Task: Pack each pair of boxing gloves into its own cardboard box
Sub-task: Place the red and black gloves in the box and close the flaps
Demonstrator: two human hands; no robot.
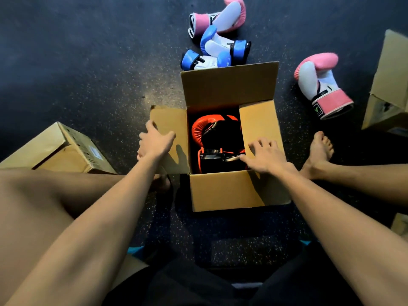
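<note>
- Cardboard box (229, 191) is seen at frame centre on the dark floor, with its flaps open and red-and-black gloves (205, 129) laid inside.
- Left flap (176, 120) is gripped by the left hand (154, 140), fingers curled over its outer edge.
- Right flap (258, 122) is pressed by the right hand (265, 155), fingers spread flat.
- Blue gloves (216, 47) and one pink glove (220, 16) are heaped at upper centre; a second pink glove (320, 82) is seen apart at upper right.

The floor (88, 62) is a dark rubbery mat, charcoal with a bluish cast, flecked all over with fine pale speckles. A soft warm glow (152, 96) lies on it toward 11 o'clock from the middle, where the flecks show brightest. Toward 9 o'clock and 3 o'clock the surface sinks into deep shadow. At 6 o'clock the speckles show again, dimly. Toward 12 o'clock it reads an even grey-blue.
</note>
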